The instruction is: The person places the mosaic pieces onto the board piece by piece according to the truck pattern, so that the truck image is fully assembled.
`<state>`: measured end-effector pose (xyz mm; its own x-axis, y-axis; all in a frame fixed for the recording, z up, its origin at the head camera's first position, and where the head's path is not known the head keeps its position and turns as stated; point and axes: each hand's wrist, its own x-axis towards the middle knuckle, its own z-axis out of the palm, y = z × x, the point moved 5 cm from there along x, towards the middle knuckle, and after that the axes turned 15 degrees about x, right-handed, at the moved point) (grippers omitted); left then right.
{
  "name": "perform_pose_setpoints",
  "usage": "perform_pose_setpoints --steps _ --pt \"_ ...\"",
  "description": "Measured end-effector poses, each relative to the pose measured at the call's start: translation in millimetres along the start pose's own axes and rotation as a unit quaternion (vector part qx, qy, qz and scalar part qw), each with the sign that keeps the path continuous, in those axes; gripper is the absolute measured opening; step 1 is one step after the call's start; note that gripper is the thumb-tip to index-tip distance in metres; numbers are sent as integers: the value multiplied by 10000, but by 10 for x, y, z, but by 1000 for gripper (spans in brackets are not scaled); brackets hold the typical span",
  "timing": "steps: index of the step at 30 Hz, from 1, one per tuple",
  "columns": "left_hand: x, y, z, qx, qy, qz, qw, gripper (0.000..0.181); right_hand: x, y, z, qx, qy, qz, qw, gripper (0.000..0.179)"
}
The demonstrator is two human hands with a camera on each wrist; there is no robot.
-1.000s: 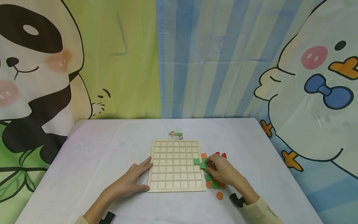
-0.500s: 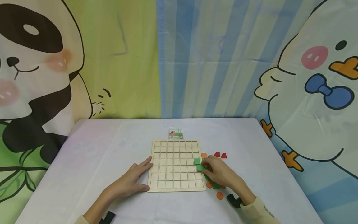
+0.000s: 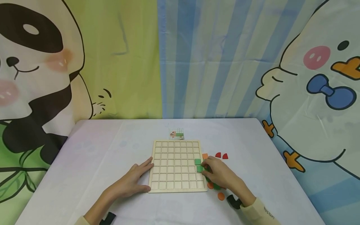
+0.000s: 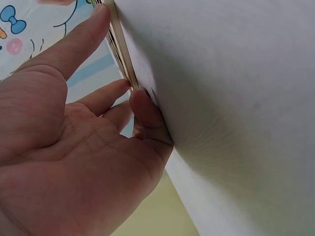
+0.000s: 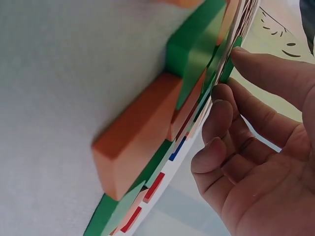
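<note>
A wooden grid board (image 3: 174, 170) lies flat on the white table. My left hand (image 3: 130, 181) touches its left edge with spread fingers and thumb; the left wrist view shows the fingertips against the board's side (image 4: 124, 49). Between thumb and index finger, my right hand (image 3: 220, 172) pinches a green square tile (image 3: 199, 169) at the right column of the grid. This tile (image 5: 230, 66) also shows at the fingertips in the right wrist view. Directly above it, another green square tile (image 3: 198, 162) sits in a cell. My right hand partly hides the loose pieces beneath it.
A small picture card (image 3: 176, 133) with a grid pattern lies behind the board. Right of the board are an orange square (image 3: 205, 156), two red pieces (image 3: 218, 155), several green pieces and an orange disc (image 3: 221, 196). A printed curtain (image 3: 197, 62) hangs behind the table.
My right hand has moved left, carrying the green square tile from beside the board onto the right column of cells. The left hand has stayed on the board's edge.
</note>
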<state>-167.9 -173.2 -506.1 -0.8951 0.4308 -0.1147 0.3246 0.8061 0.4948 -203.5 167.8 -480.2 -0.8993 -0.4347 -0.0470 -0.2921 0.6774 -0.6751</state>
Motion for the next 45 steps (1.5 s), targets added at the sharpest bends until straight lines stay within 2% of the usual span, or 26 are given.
perform_pose_setpoints --steps 15,32,45 --pt "5 -37 29 121 66 52 9999 90 6 -47 15 -254 101 23 9996 27" --pt "-5 -28 10 157 87 71 9998 90 -1 -36 13 -201 109 55 9997 29" --pt "-1 -17 21 179 79 89 9998 90 7 -21 -7 -88 102 46 9999 20"
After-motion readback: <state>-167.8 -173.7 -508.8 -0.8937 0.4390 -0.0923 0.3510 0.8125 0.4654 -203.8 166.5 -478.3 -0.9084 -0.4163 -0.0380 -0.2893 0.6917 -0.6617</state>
